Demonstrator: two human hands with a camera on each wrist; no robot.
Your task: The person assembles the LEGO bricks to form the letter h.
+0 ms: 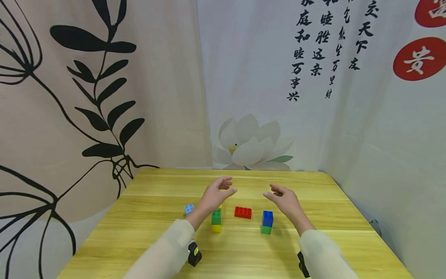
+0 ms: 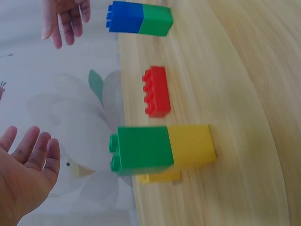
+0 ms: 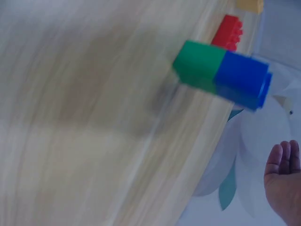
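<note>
My left hand [image 1: 216, 192] is raised above the table with relaxed fingers and holds nothing. Just below its wrist stands a green brick [image 1: 216, 217] stacked on a yellow brick [image 1: 216, 228]. On the other side my right hand [image 1: 285, 200], also holding nothing, hovers near a blue brick [image 1: 268, 219] set on a green brick [image 1: 266, 230]. A red brick [image 1: 242, 212] lies between the two stacks. Partly hidden by the left arm is a light blue brick [image 1: 189, 209]. Another yellow brick [image 2: 162, 177] shows behind the green-and-yellow stack in the left wrist view.
The wooden table [image 1: 313, 252] reaches back to a printed curtain [image 1: 174, 97] along its far edge. More curtain hangs at the right side. A small black device [image 1: 194, 254] is worn at the left wrist, with another [image 1: 303, 265] at the right.
</note>
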